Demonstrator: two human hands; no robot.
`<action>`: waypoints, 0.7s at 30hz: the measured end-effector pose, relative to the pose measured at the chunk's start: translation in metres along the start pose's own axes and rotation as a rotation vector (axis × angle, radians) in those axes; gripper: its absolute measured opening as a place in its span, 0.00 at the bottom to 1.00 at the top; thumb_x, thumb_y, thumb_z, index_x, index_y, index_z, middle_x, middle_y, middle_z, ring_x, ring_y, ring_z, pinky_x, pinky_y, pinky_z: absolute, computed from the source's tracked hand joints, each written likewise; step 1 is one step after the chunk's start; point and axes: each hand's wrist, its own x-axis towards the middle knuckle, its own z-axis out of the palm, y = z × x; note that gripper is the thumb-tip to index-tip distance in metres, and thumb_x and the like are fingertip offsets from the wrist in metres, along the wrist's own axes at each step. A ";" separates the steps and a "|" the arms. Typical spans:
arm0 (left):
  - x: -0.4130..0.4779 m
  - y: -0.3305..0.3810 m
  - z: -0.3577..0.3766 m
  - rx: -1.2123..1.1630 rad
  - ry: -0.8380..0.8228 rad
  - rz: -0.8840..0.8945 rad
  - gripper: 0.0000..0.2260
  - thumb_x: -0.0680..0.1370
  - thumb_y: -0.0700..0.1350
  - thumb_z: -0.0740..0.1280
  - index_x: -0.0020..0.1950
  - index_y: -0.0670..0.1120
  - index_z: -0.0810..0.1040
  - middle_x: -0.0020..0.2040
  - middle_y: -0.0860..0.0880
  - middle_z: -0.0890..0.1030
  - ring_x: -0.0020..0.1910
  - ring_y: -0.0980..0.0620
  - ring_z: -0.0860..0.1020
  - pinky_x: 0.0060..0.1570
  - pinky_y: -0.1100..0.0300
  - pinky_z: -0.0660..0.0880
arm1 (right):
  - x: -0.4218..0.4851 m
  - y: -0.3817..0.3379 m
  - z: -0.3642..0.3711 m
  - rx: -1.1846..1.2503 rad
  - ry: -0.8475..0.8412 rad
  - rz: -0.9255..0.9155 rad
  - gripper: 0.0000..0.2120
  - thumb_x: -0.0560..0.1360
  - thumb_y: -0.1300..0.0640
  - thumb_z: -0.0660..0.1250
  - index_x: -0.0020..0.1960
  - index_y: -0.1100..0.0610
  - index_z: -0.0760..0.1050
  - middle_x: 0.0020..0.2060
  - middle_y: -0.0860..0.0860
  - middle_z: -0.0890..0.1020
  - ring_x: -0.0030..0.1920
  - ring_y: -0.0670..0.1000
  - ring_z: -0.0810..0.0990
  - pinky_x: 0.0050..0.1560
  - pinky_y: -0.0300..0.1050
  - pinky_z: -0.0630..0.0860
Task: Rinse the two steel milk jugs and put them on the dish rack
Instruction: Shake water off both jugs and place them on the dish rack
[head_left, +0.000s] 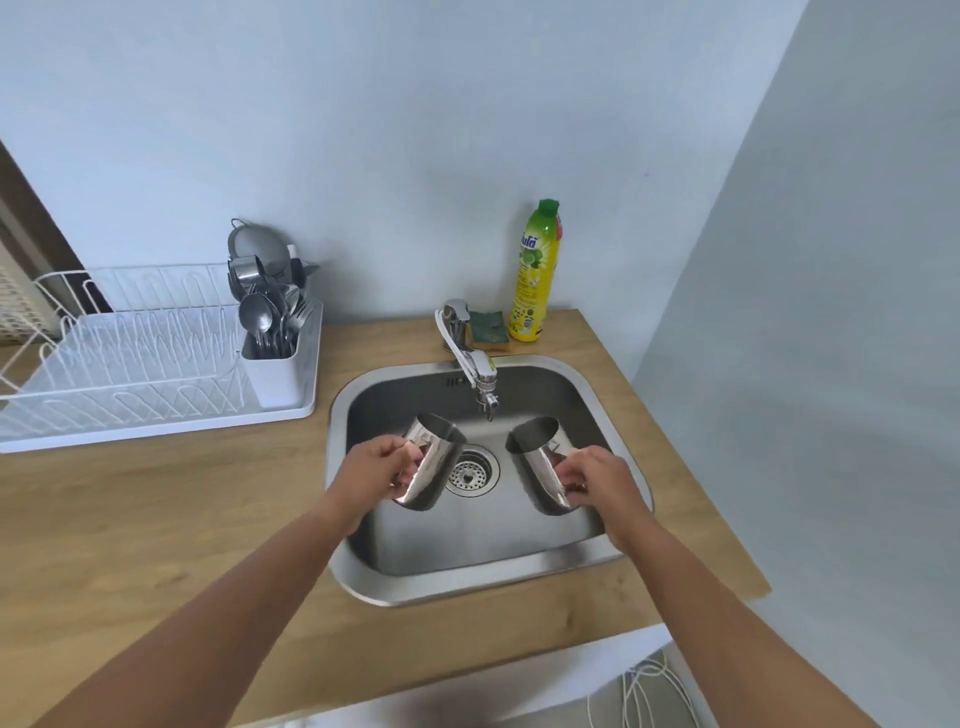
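Wood counter (156, 519) w/ inset sink (488, 587); dish rack (156, 374), sponge (488, 325), soap bottle (537, 275) on top.

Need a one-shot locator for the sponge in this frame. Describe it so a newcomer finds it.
Start at the steel sink set in the wooden counter, then go to the tap base at its back rim. The sponge lies just right of it, against the tall yellow soap bottle: small, flat, dark green on top.

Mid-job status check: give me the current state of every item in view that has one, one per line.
Left hand: gripping the left jug.
Right hand: gripping the right jug.
Left jug: tilted over the sink, mouth facing away.
Right jug: tilted likewise.
Tap: no water visible.
Sink: drain unplugged.
Dish rack: plate slots empty, cutlery holder full.
Soap bottle: upright, capped.
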 end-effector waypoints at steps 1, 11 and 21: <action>-0.007 -0.001 -0.002 -0.113 -0.011 -0.014 0.06 0.80 0.41 0.66 0.45 0.42 0.80 0.35 0.46 0.77 0.35 0.50 0.73 0.45 0.52 0.77 | -0.004 0.001 -0.004 0.116 0.000 0.030 0.06 0.73 0.64 0.64 0.39 0.63 0.77 0.36 0.57 0.79 0.40 0.53 0.77 0.45 0.53 0.78; -0.088 0.013 -0.015 -0.321 -0.010 0.169 0.09 0.83 0.41 0.60 0.48 0.42 0.78 0.34 0.49 0.76 0.35 0.53 0.76 0.52 0.47 0.79 | -0.085 -0.007 -0.009 0.540 -0.196 -0.046 0.21 0.80 0.59 0.58 0.29 0.56 0.75 0.35 0.57 0.79 0.38 0.55 0.77 0.57 0.63 0.76; -0.149 0.039 -0.112 -0.140 0.174 0.335 0.09 0.83 0.42 0.61 0.50 0.46 0.81 0.33 0.49 0.75 0.38 0.50 0.73 0.57 0.44 0.76 | -0.131 -0.067 0.071 0.446 -0.399 -0.230 0.11 0.83 0.59 0.56 0.47 0.61 0.75 0.42 0.56 0.80 0.45 0.54 0.78 0.51 0.56 0.76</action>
